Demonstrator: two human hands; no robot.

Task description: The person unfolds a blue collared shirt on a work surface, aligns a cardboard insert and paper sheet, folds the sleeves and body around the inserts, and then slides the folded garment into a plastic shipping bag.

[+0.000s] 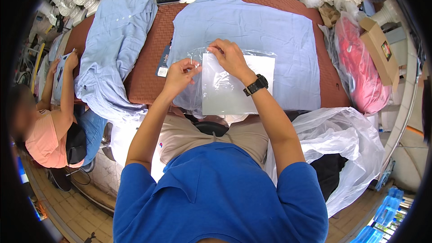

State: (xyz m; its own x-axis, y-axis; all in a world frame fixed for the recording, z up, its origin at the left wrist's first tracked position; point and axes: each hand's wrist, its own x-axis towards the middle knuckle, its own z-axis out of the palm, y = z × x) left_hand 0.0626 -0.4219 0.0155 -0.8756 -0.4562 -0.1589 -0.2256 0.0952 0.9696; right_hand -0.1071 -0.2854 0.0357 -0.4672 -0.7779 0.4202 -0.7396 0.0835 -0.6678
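A clear plastic bag (pixel 193 94) lies over the near part of a light blue shirt (pixel 288 31) spread on the table. A white rectangular sheet (pixel 243 94) sits on or in the bag; which of the two I cannot tell. My left hand (pixel 182 77) pinches the plastic beside the sheet's left edge. At the sheet's top left corner, my right hand (pixel 230 58) has its fingers closed on the bag's edge. A black watch (pixel 255 84) is on my right wrist. Left of my left hand, a dark blue tag (pixel 163 60) pokes out by the shirt.
Another light blue shirt (pixel 119 31) lies along the left of the brown table cover (pixel 150 58). Further left, a person (pixel 49 130) handles something at the table. A red bagged bundle (pixel 357 63) and cardboard box (pixel 378 47) stand right. A large plastic bag (pixel 333 139) hangs near my right arm.
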